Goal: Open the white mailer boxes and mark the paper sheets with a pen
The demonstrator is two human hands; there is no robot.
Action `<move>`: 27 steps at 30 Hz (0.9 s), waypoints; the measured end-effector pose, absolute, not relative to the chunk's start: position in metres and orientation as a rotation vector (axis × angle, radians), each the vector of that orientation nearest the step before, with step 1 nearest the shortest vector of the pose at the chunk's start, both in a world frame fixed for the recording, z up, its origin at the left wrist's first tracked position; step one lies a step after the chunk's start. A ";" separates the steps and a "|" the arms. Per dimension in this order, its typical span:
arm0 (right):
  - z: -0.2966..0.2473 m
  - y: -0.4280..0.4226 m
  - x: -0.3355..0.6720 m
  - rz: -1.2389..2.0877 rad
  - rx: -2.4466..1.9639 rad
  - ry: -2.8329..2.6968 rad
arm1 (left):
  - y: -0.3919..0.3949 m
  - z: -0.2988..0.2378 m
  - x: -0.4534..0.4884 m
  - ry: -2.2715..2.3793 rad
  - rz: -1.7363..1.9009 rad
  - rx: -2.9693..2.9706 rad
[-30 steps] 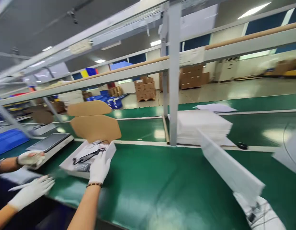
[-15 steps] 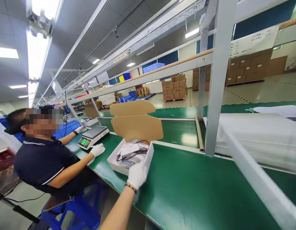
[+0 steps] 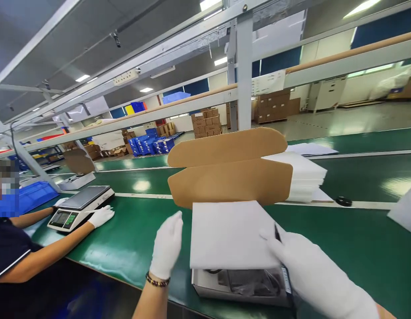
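Holding one sheet (image 3: 230, 235) in the right hand (image 3: 300, 257), pinched narrow on its right edge, over one open box (image 3: 208, 290) on the tabletop (image 3: 132, 239); curling the left hand (image 3: 166, 246) just beside, contents impossible to tell.

Box contents (image 3: 247, 282) partly under white sheet (image 3: 228, 235)

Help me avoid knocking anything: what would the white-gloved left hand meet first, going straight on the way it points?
The left hand would probably meet the left part of the raised brown cardboard lid first, though depth is unclear.
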State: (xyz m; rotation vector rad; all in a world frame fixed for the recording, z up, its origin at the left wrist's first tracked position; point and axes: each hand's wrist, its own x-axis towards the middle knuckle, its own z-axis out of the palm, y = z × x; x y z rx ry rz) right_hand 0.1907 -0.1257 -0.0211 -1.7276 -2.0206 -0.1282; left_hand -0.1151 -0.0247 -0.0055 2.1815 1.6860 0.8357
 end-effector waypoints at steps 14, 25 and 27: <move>-0.024 -0.074 0.197 0.338 -1.939 -1.967 | -0.014 -0.022 -0.044 1.162 -0.012 2.662; -0.036 -0.068 0.190 0.312 -1.910 -2.016 | -0.004 -0.030 -0.040 1.018 -0.153 2.795; -0.038 -0.056 0.203 0.285 -1.801 -1.956 | 0.014 -0.024 -0.039 1.036 -0.039 2.755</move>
